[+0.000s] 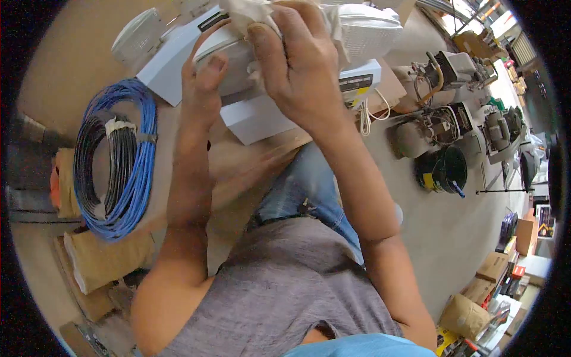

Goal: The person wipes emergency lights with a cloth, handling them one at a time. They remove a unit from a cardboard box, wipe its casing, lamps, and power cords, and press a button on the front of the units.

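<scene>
My right hand (306, 71) grips a crumpled off-white cloth (241, 12), pressed against the top of a white emergency light (256, 119). My left hand (205, 77) is curled around the side of that light's lamp head (235, 62), thumb toward me. Much of the lamp head is hidden behind my hands and the cloth. A second white lamp head (366, 27) with a ribbed face sits just right of my right hand. Farther left is another white light unit (172, 65) with a dark label and a clear-fronted lamp head (138, 35).
A coil of blue and black cable (146, 172) lies on the table's left side. White cord (372, 113) hangs at the right. Compressors (416, 134) and a black bucket (441, 169) stand on the floor, right. Cardboard boxes (493, 266) are at lower right.
</scene>
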The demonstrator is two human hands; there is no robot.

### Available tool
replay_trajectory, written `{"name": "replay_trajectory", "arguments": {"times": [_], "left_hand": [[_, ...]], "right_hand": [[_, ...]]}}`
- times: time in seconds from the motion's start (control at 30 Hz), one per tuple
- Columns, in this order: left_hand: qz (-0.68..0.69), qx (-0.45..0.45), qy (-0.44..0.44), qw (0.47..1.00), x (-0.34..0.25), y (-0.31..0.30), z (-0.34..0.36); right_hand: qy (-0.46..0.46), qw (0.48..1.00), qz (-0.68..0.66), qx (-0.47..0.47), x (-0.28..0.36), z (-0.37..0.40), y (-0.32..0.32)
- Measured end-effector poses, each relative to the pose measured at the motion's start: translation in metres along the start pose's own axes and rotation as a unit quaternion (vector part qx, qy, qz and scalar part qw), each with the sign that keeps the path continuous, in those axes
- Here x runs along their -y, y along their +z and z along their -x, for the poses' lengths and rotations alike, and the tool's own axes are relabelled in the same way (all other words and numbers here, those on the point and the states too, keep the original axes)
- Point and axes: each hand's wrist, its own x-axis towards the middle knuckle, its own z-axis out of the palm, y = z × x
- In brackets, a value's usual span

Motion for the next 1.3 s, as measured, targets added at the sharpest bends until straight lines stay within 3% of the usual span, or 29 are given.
{"name": "replay_trajectory", "arguments": {"times": [0.07, 0.13, 0.2, 0.27, 0.33, 0.37, 0.43, 0.47, 0.53, 0.57, 0.63, 0.67, 0.73, 0.8, 0.87, 0.97, 1.0, 1.03, 1.13, 1.2, 1.23, 1.3], "left_hand": [[-0.039, -0.009, 0.019, 0.999, -0.002, 0.003, 0.001], [0.026, -0.015, -0.001, 1.0, -0.001, 0.006, 0.002], [0.029, -0.013, -0.01, 0.999, -0.003, 0.003, 0.004], [0.03, -0.019, -0.021, 0.999, -0.004, 0.003, 0.005], [0.017, -0.029, -0.023, 0.999, -0.005, 0.006, 0.007], [0.015, -0.028, -0.025, 0.999, -0.003, 0.005, 0.007], [0.042, -0.018, 0.001, 0.999, 0.002, 0.004, 0.008], [0.039, -0.018, -0.004, 0.999, 0.002, 0.003, 0.008], [0.049, 0.003, -0.015, 0.999, 0.0, 0.0, 0.007], [0.045, -0.002, -0.018, 0.999, 0.003, -0.002, 0.009], [0.024, -0.013, 0.005, 1.0, 0.011, -0.007, 0.009], [0.013, -0.018, 0.013, 1.0, 0.016, -0.009, 0.011], [-0.003, -0.02, 0.035, 0.999, 0.021, -0.009, 0.011], [-0.009, -0.021, 0.052, 0.998, 0.017, -0.006, 0.01], [-0.012, -0.017, 0.063, 0.998, 0.012, -0.002, 0.013], [0.016, -0.026, 0.007, 1.0, 0.021, -0.013, 0.014], [-0.159, -0.043, 0.152, 0.974, 0.051, -0.031, 0.012], [-0.326, -0.053, 0.287, 0.899, 0.072, -0.046, 0.015], [-0.341, -0.046, 0.253, 0.904, 0.09, -0.062, 0.015], [-0.297, -0.061, 0.232, 0.924, 0.083, -0.054, 0.012], [-0.253, -0.073, 0.205, 0.943, 0.076, -0.048, 0.014], [-0.162, -0.093, 0.144, 0.972, 0.054, -0.031, 0.018]], "right_hand": [[-0.015, 0.999, -0.031, -0.02, -0.006, -0.002, 0.005], [-0.047, 0.998, 0.01, -0.031, -0.016, -0.007, -0.009], [-0.096, 0.978, 0.17, 0.07, -0.043, -0.013, -0.037], [0.064, 0.982, 0.054, -0.168, -0.03, -0.032, -0.068], [0.043, 0.966, -0.056, -0.249, 0.021, -0.067, -0.09], [0.046, 0.966, -0.056, -0.25, 0.016, -0.068, -0.102], [0.151, 0.961, -0.231, 0.03, -0.006, -0.069, -0.131], [0.075, 0.995, 0.059, -0.032, -0.058, -0.064, -0.101], [0.031, 0.984, 0.137, 0.106, -0.084, -0.044, -0.085], [0.032, 0.985, 0.131, 0.109, -0.086, -0.038, -0.088], [0.143, 0.972, 0.183, -0.029, -0.084, -0.027, -0.099], [0.099, 0.983, 0.104, -0.114, -0.054, -0.015, -0.093], [0.075, 0.973, 0.152, -0.153, -0.021, 0.004, -0.092], [-0.124, 0.982, 0.123, -0.074, -0.039, 0.042, -0.062], [-0.007, 0.985, 0.111, 0.135, -0.03, 0.075, -0.033], [-0.002, 0.975, 0.146, 0.167, -0.031, 0.074, -0.04], [0.001, 0.975, 0.141, 0.169, -0.036, 0.073, -0.041], [0.026, 0.98, 0.119, 0.158, -0.044, 0.074, -0.043], [0.062, 0.986, 0.094, 0.121, -0.047, 0.096, -0.022], [-0.032, 0.997, 0.007, 0.076, -0.037, 0.118, 0.0], [-0.019, 0.997, 0.018, 0.069, -0.032, 0.125, 0.0], [-0.049, 0.981, -0.073, 0.175, -0.023, 0.13, -0.009]]}}
